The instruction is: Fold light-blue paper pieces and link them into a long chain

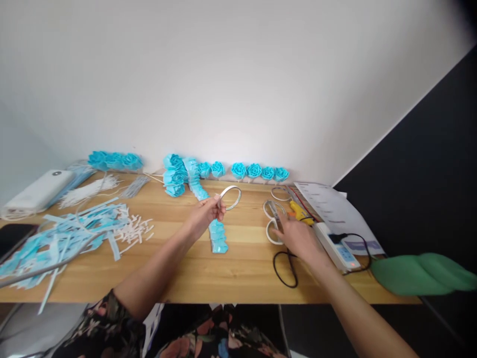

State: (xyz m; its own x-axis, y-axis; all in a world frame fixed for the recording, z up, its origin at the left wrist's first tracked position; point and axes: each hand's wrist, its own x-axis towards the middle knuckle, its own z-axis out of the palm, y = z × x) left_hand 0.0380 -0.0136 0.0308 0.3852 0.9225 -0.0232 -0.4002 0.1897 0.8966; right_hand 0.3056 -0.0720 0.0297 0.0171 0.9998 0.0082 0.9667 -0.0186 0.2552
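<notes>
My left hand (208, 215) pinches a thin white ring (231, 198), which looks like a narrow roll of tape, and holds it up above the table. Below it lies an overlapping strip of light blue folded pieces (218, 235), partly covered by the hand. My right hand (296, 236) is low over the table on the right, its fingers around grey scissors (274, 211) whose lower part is hidden. Close to those fingers lie more white rings, one at the front (275, 232) and one farther back (280, 194).
Blue paper flowers (254, 171) line the wall. Blue and white strips (89, 233) and short white pieces (136, 228) cover the left. A yellow glue gun (301, 213), power strip (337, 248), black cable (286, 271), printed sheet (331, 209) and green object (421, 273) are at right.
</notes>
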